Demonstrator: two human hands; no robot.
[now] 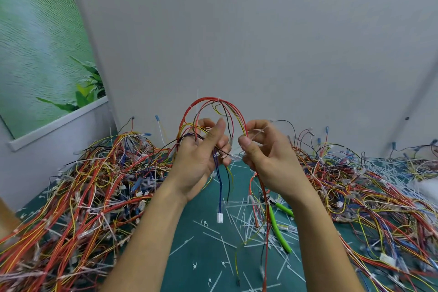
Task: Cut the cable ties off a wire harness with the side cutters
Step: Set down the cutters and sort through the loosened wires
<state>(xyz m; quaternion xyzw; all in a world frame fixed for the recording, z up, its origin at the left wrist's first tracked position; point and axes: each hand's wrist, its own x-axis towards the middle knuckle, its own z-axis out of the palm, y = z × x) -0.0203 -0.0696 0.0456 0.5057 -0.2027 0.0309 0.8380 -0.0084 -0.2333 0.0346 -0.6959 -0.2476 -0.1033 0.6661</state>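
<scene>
Work surface is covered by a dark green mat [180, 275]. A deep heap of wire harnesses [83, 197], with red, orange, yellow, blue and black leads, is piled on its left part. A second heap [367, 197] is spread over the right part. The strip between them is strewn with cut cable ties [239, 218], white, lying crosswise. Side cutters [276, 225] with bright green handles are laid among these ties, near the second heap, handles apart

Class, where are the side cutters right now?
Head view, lower right of centre: the side cutters lie on the green mat among cut ties, below the right hand, which grips the harness.
</scene>
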